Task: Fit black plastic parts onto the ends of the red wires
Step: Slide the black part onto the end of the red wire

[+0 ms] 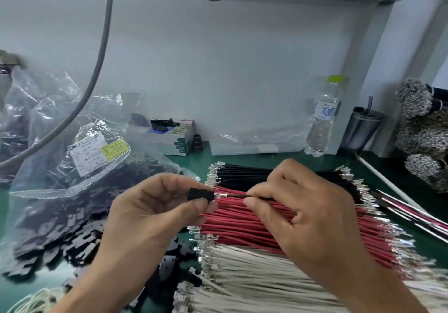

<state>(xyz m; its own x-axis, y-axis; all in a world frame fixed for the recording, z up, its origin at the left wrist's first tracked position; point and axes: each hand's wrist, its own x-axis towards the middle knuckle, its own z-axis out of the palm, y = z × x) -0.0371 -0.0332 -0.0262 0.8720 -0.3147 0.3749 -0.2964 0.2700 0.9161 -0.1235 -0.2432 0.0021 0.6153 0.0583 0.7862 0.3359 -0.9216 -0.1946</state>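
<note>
My left hand (150, 218) pinches a small black plastic part (201, 194) between thumb and fingertips. My right hand (305, 215) pinches a thin dark wire (236, 195) whose metal terminal (220, 195) touches the open end of the black part. Below both hands lies a flat bundle of red wires (244, 225) with silver terminals at both ends. More loose black plastic parts (80, 242) spill from a clear bag at the left.
Black wires (242, 173) lie behind the red ones, white wires (254, 281) in front. A clear bag with a label (97, 152) sits left. A tissue box (173, 138), water bottle (322, 123), dark cup (361, 130) and terminal bundles (421, 128) stand behind on the green mat.
</note>
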